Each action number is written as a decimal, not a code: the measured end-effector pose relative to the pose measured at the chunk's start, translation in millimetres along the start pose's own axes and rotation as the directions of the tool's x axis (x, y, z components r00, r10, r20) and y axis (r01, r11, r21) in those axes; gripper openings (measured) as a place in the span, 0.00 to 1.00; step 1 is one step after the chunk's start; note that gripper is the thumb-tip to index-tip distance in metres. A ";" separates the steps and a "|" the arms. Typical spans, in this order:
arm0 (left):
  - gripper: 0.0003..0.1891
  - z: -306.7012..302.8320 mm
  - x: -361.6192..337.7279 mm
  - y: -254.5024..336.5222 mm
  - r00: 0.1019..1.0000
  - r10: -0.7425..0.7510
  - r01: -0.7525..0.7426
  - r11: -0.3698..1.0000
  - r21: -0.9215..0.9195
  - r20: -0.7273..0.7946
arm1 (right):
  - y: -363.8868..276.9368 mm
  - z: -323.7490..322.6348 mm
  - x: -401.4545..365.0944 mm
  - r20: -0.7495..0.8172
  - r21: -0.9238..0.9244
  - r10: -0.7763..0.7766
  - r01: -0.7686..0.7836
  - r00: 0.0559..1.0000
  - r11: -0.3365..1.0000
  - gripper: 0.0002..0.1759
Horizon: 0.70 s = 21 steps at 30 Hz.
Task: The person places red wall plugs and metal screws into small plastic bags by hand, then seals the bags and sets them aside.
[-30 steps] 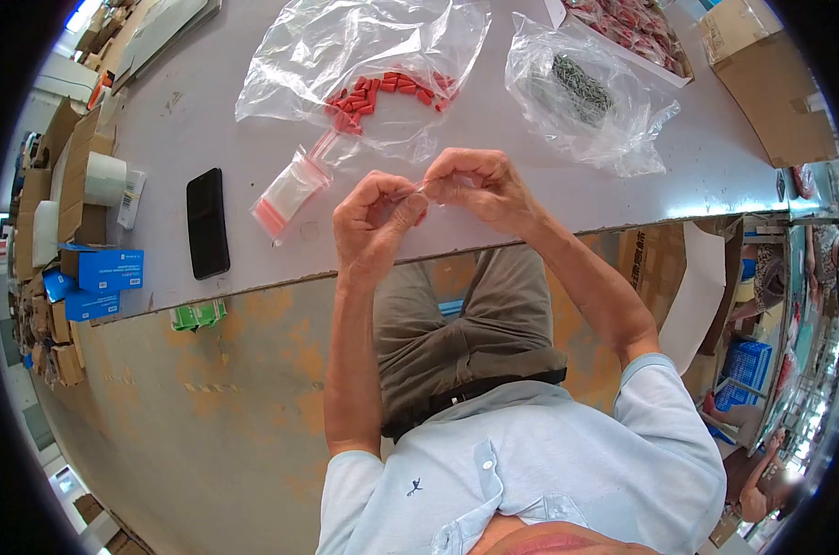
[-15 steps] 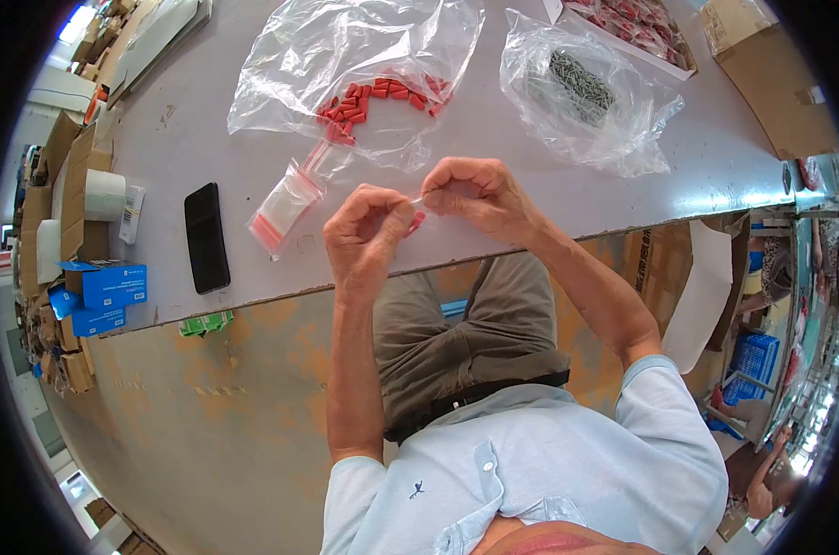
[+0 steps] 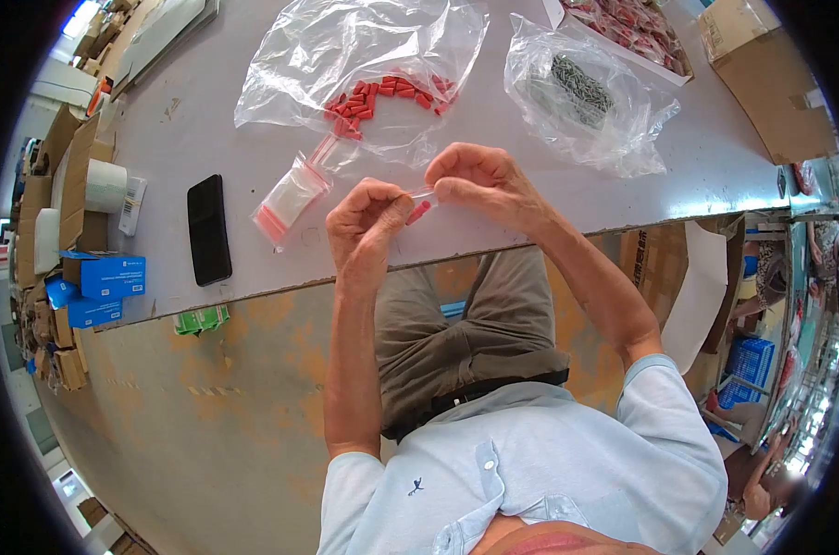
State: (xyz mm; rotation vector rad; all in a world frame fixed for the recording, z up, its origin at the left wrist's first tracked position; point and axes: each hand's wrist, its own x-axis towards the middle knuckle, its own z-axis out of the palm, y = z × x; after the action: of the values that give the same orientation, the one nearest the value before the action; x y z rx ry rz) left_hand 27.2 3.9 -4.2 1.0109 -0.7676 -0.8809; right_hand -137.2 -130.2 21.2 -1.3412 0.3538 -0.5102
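Note:
A small clear bag (image 3: 423, 194) with a red piece (image 3: 418, 213) in or below it is stretched between my two hands. My left hand (image 3: 368, 225) pinches one side of the bag, and my right hand (image 3: 479, 183) pinches the other. Just beyond them, many red plugs (image 3: 356, 104) sit in a large clear plastic bag (image 3: 294, 60). Beside my left hand lies a pack of small zip bags (image 3: 290, 199) with red edges. Dark screws (image 3: 581, 88) fill part of another clear bag (image 3: 641, 129) on the right.
A black phone (image 3: 208, 229) lies on the table (image 3: 493, 102) at the left, near blue boxes (image 3: 109, 279) and paper rolls (image 3: 105, 190). At the back right are a white box of red packets (image 3: 637, 35) and a cardboard box (image 3: 771, 88). People are partly visible at far right.
My hands have moved slightly apart, and more of the small bag and the red piece shows between them. The view has shifted a little.

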 end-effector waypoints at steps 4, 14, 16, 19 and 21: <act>0.04 0.2 -0.6 -1.3 1.000 -0.006 0.005 0.999 0.039 0.018 | -2.4 -1.6 6.6 0.118 -0.300 -0.115 0.146 0.986 0.943 0.05; 0.04 2.0 0.8 3.3 1.000 -0.010 0.010 1.000 -0.026 -0.011 | -4.0 -3.8 1.7 0.042 -0.169 0.038 -0.031 0.998 0.985 0.11; 0.05 -0.1 -1.1 4.4 1.000 -0.018 0.018 1.000 0.004 -0.007 | -7.0 -4.2 1.8 -0.009 -0.191 0.025 -0.026 1.000 0.981 0.12; 0.05 -4.6 2.9 -3.9 0.998 -0.004 0.001 0.999 0.050 0.061 | -16.2 -8.1 5.7 0.182 -0.523 -0.054 0.143 0.982 0.840 0.13; 0.03 1.0 7.6 -7.2 0.995 0.067 -0.076 0.989 0.124 0.078 | -19.1 -12.7 10.1 0.287 -0.617 -0.032 0.210 0.957 0.758 0.11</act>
State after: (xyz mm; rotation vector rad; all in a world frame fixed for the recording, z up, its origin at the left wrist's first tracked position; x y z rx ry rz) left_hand 27.9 -5.1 -9.6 1.0607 -0.9268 -0.8193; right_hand -138.1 -149.0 37.8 -2.0970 0.2259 -0.3149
